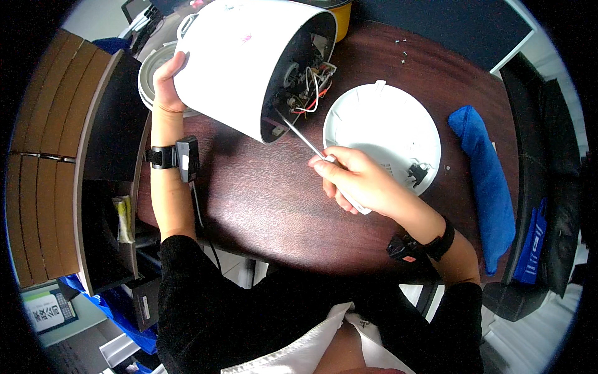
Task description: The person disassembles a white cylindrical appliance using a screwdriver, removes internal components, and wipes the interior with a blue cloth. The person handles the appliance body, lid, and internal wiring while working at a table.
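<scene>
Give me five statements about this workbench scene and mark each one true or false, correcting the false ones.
1. The right hand grips a screwdriver. True.
2. Wires show at the open end of the white housing. True.
3. The left hand lies on the round white cover. False: it is against the white housing.
4. The blue cloth lies left of the round white cover. False: it lies to the right.
5. Small loose pieces lie on the table. True.

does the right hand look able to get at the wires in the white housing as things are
Probably yes: the open end of the white housing faces the right hand, and nothing visible blocks the wires. That hand holds a screwdriver, though, so grasping them might be awkward.
</scene>
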A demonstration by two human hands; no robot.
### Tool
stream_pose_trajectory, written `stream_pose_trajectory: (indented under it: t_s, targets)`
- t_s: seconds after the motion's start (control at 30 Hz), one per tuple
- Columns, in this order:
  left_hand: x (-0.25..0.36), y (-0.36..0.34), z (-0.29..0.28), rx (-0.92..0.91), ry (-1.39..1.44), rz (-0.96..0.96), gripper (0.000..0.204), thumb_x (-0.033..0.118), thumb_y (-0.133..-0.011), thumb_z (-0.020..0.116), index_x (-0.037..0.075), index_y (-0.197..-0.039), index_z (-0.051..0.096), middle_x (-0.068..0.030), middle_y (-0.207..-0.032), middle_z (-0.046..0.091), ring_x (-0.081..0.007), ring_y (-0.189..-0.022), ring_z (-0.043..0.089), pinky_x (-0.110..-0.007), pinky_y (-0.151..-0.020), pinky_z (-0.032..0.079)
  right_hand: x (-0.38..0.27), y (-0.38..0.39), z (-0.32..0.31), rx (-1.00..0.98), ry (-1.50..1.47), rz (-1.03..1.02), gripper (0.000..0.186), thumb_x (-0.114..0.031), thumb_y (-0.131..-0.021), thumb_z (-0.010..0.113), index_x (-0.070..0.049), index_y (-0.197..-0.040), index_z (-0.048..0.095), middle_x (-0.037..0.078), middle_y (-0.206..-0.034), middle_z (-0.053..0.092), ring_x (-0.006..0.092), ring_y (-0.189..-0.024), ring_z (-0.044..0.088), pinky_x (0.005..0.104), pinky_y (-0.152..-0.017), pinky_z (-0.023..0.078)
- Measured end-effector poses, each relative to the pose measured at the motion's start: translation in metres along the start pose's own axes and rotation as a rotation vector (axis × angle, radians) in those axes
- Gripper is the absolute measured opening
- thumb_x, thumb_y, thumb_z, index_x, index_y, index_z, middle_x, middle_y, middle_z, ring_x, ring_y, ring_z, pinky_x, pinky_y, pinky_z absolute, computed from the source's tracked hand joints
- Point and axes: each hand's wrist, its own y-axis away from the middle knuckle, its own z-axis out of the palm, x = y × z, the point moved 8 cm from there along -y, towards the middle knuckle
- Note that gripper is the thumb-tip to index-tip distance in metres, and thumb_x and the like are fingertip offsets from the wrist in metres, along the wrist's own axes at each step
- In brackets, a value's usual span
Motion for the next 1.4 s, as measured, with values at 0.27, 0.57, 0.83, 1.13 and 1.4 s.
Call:
stream_pose_trajectory:
  t_s: [0.27,0.57,0.83,1.13,1.4]
  targets:
    - [0.0,0.0,0.002,-0.017,0.009,-0.008,0.067,0.031,-0.083,0.06,-0.008,-0.132,0.036,-0.0202,-0.125,0.052,-0.0277,-0.11,0.056,-0.035,-0.093,0.047,0.001,0.0,0.001,-0.003,-0.004,-0.002,0.028,-0.022,-0.099,0.041,0.001,-0.111,0.048,0.003,-0.065,0.051,0.0072,-0.041,0.047,0.0206,-0.035,0.037]
    - [-0.001,0.001,-0.002,0.026,0.012,-0.007,0.067,0.031,-0.082,0.061,-0.009,-0.13,0.037,-0.0215,-0.123,0.053,-0.0286,-0.107,0.058,-0.035,-0.089,0.049,0.0,0.0,0.002,-0.018,-0.081,-0.008,0.03,-0.021,-0.099,0.04,0.003,-0.114,0.047,0.004,-0.066,0.051,0.0081,-0.041,0.046,0.021,-0.034,0.036]
    - [0.0,0.001,-0.004,0.098,-0.012,0.019,0.066,0.03,-0.082,0.061,-0.009,-0.129,0.038,-0.0221,-0.119,0.056,-0.029,-0.104,0.06,-0.035,-0.087,0.05,0.002,-0.001,0.003,-0.004,-0.074,-0.002,0.031,-0.021,-0.098,0.04,0.005,-0.113,0.048,0.003,-0.064,0.051,0.0077,-0.04,0.045,0.0211,-0.034,0.035]
    - [-0.003,-0.002,0.002,0.021,0.046,0.015,0.064,0.029,-0.082,0.061,-0.009,-0.128,0.04,-0.0228,-0.119,0.056,-0.0296,-0.103,0.06,-0.036,-0.088,0.05,0.0,-0.001,0.002,0.049,0.022,-0.022,0.025,-0.022,-0.097,0.045,0.001,-0.104,0.05,0.002,-0.06,0.05,0.008,-0.039,0.047,0.0221,-0.034,0.036]
    - [-0.002,0.001,-0.007,0.082,0.039,0.008,0.062,0.028,-0.082,0.061,-0.009,-0.126,0.041,-0.0235,-0.118,0.056,-0.031,-0.102,0.061,-0.037,-0.087,0.051,-0.041,0.017,-0.008,0.569,1.151,-0.5,0.019,-0.018,-0.088,0.055,0.0,-0.095,0.056,0.014,-0.066,0.062,0.0264,-0.054,0.063,0.0329,-0.048,0.05]
